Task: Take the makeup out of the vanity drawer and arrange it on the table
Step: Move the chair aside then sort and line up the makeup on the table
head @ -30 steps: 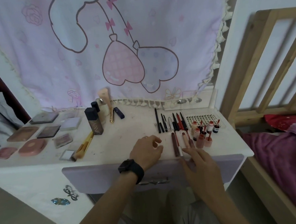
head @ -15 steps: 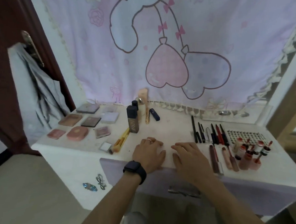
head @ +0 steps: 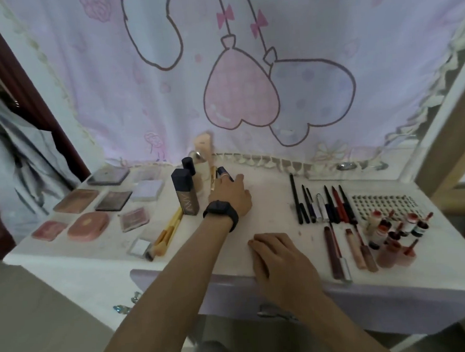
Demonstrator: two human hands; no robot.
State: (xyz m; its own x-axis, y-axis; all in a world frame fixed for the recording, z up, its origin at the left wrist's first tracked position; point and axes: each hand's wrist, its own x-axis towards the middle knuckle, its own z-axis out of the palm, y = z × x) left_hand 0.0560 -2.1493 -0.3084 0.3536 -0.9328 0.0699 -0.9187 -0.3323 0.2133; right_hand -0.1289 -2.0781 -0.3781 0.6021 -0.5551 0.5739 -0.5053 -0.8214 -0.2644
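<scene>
nearly all the makeup looks to be out and laid on the table: compacts and palettes in rows at the left, a tall dark bottle standing behind the yellow brushes, pencils side by side at the right, lip glosses in front of them and little red bottles beside those. the drawer under the front edge looks shut, so i judge the taking-out is done and only tidying is left. my left hand is stretched to the back, fingertips at a small dark tube lying next to a gold stick. the fingers are long and close together, but i cannot tell whether they pinch the tube or only touch it. my right hand lies palm down on the table's front edge, fingers loosely bent, holding nothing. that back cluster seems the last bit to straighten.
</scene>
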